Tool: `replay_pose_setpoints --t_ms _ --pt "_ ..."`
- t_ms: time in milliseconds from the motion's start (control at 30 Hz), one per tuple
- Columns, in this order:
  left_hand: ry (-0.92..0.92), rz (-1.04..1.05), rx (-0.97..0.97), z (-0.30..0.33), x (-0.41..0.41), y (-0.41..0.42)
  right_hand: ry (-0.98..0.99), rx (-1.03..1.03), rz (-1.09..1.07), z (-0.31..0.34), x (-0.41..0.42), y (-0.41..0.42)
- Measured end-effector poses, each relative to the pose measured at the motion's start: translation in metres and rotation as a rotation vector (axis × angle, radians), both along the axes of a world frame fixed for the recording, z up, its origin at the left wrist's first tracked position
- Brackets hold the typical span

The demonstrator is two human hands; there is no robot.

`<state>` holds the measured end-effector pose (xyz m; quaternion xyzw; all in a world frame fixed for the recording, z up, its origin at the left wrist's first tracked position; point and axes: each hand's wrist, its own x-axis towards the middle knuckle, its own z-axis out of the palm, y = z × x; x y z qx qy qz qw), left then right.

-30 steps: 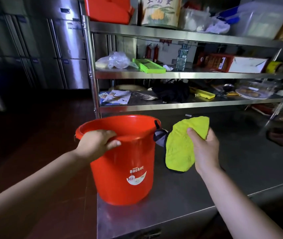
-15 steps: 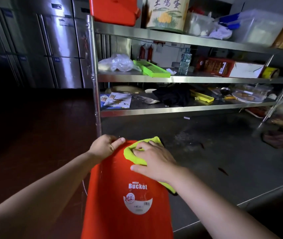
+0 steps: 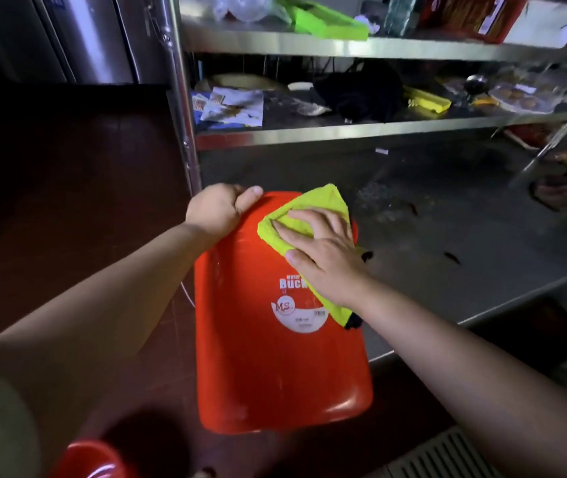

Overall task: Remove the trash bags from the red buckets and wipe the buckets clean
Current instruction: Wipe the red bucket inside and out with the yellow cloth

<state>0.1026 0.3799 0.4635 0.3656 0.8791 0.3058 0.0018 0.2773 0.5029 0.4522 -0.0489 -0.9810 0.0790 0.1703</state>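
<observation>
Pressing yellow-green microfibre cloth (image 3: 304, 215) flat onto tipped red plastic bucket (image 3: 275, 357), right hand (image 3: 323, 257) open-palmed; left hand (image 3: 220, 210) grip clamps bucket's far end.

We take this for the back room of a commercial kitchen. Tall stainless steel refrigerator doors (image 3: 96, 36) stand at the far left, a steel shelving rack (image 3: 361, 48) is crowded with a green tray (image 3: 330, 24), a red carton (image 3: 471, 13), papers (image 3: 230, 106) and a covered plate of food (image 3: 523, 96), and a steel worktable (image 3: 447, 219) runs beneath it over a dark tiled floor (image 3: 68, 160).
</observation>
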Motion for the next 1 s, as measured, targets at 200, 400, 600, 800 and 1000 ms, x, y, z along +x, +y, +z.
replay_pose_setpoints --t_ms 200,400,600,800,1000 --pt "0.023 -0.007 0.000 0.000 0.003 0.005 -0.054 -0.078 0.114 -0.023 0.067 -0.017" --pt "0.006 0.047 -0.002 -0.001 0.006 0.003 -0.089 -0.045 0.308 -0.041 0.134 -0.042" --pt "-0.022 0.061 -0.007 0.000 0.005 -0.002 -0.040 0.008 0.302 -0.032 0.096 -0.037" --pt "-0.095 0.085 0.060 0.000 0.006 -0.006 0.009 0.009 0.067 -0.001 -0.008 -0.001" --pt "-0.152 0.124 0.158 -0.018 -0.004 -0.029 0.012 0.013 0.058 0.012 -0.044 0.001"
